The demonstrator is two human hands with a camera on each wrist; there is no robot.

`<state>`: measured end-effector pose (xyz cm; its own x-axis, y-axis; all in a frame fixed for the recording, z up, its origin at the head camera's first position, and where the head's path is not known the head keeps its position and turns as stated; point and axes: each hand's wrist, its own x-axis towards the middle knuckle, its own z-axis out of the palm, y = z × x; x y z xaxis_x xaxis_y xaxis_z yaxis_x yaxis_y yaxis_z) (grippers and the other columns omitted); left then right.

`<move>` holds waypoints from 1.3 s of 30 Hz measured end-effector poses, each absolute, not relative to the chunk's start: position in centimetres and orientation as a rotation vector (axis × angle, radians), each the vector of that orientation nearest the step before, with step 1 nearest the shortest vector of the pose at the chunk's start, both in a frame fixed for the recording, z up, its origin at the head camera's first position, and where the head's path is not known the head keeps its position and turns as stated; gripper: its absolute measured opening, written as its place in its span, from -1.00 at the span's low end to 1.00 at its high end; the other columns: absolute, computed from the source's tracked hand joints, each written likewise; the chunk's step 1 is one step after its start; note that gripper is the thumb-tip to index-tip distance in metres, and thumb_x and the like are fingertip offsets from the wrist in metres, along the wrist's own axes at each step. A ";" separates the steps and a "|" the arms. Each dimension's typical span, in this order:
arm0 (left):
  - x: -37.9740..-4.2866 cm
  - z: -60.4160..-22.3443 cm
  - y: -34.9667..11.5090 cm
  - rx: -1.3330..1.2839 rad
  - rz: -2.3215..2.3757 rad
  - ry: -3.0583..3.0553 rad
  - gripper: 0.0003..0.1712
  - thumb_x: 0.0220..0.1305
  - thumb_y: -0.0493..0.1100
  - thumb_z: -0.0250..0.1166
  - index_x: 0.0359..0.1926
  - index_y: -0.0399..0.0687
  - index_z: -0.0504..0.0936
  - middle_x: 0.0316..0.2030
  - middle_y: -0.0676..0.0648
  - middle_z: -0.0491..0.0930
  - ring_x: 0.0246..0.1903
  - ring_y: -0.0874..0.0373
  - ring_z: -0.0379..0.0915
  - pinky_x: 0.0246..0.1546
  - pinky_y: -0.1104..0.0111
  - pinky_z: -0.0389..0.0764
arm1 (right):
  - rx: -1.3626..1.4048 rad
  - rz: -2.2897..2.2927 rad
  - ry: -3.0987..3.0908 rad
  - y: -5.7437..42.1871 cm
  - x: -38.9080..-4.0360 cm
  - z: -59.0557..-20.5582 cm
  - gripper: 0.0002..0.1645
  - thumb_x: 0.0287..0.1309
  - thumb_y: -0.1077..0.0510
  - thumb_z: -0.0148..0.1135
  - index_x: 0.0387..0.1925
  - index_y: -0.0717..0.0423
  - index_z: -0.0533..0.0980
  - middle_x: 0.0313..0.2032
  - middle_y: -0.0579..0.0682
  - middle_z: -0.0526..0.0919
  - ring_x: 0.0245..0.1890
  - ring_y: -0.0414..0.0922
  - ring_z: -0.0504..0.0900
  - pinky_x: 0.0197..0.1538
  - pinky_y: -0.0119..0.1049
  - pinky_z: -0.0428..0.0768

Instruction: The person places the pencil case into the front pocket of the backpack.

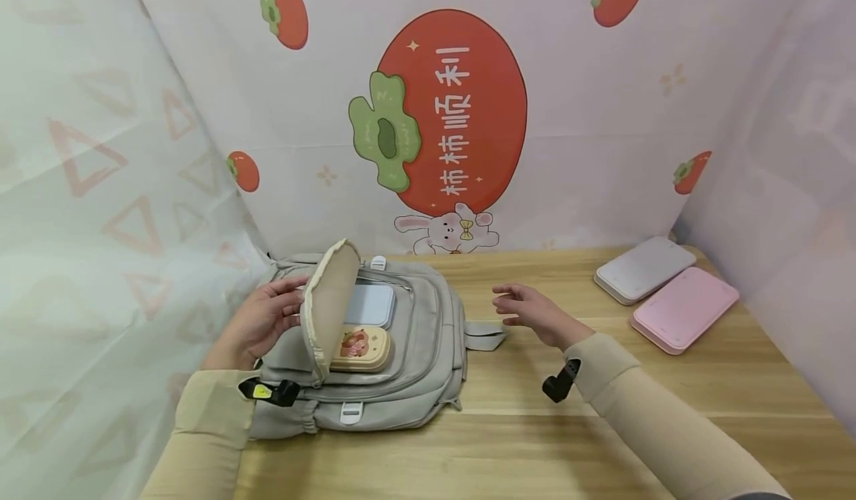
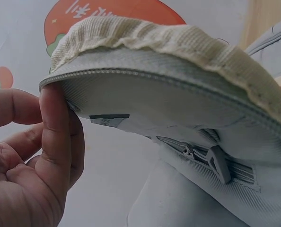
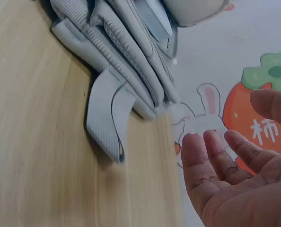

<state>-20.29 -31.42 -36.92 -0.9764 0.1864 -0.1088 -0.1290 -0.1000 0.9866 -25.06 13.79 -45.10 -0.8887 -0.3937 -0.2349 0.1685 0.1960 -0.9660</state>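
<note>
A grey backpack [image 1: 421,366] lies on the table with its front pocket unzipped. The pocket's flap [image 1: 331,299] stands raised, its pale lining facing right. My left hand [image 1: 267,318] is at the flap's outer side; in the left wrist view its straight fingers [image 2: 55,137] touch the zipped edge, with the thumb off the fabric. Inside the pocket lie a light blue case [image 1: 371,305] and a cream case [image 1: 364,348] with a red picture, both partly covered by the flap. My right hand [image 1: 535,313] hovers right of the bag near a loose strap [image 3: 105,113], fingers spread and holding nothing.
A white case [image 1: 645,268] and a pink case [image 1: 685,309] lie side by side at the table's right. Printed cloth [image 1: 568,151] hangs behind the wooden table [image 1: 495,433] and along both sides, close to the bag on the left.
</note>
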 end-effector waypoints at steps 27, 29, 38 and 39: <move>-20.1 -36.8 -31.5 0.061 2.190 1.923 -0.65 0.59 -0.38 0.02 -0.01 0.08 0.67 -0.17 0.04 0.69 -0.26 0.25 0.65 -0.26 0.42 0.68 | -0.076 -1.789 2.183 23.8 -22.7 -44.6 -0.21 0.64 0.05 -0.05 0.55 0.47 -0.06 0.48 0.52 0.05 0.43 0.38 0.18 0.24 -0.11 0.56; -20.1 -36.8 -31.4 0.065 2.193 1.917 -0.64 0.59 -0.38 0.01 -0.02 0.10 0.68 -0.17 0.04 0.69 -0.26 0.25 0.64 -0.26 0.42 0.67 | -0.048 -1.799 2.191 24.3 -22.5 -44.8 -0.20 0.63 0.03 -0.04 0.55 0.46 -0.06 0.48 0.51 0.05 0.43 0.35 0.20 0.21 -0.18 0.58; -20.1 -36.9 -31.4 0.061 2.202 1.906 -0.62 0.59 -0.38 0.01 -0.05 0.12 0.71 -0.17 0.05 0.70 -0.26 0.25 0.65 -0.26 0.42 0.67 | -0.013 -1.812 2.219 27.1 -21.3 -45.4 -0.17 0.64 0.03 -0.05 0.55 0.49 -0.11 0.49 0.51 0.00 0.36 0.20 0.31 0.08 -0.39 0.60; -20.2 -36.9 -31.5 0.059 2.201 1.907 -0.62 0.59 -0.38 0.02 -0.05 0.12 0.71 -0.17 0.05 0.70 -0.25 0.25 0.65 -0.26 0.42 0.67 | -0.007 -1.813 2.220 27.4 -21.2 -45.5 -0.16 0.63 0.02 -0.04 0.55 0.50 -0.11 0.49 0.52 -0.01 0.33 0.12 0.37 0.08 -0.39 0.60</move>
<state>-20.16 -31.45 -36.88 -0.9732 0.1975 -0.1179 -0.1448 -0.1278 0.9812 -21.23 27.36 -45.46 -0.9623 -0.1759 -0.2074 0.1681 0.2149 -0.9621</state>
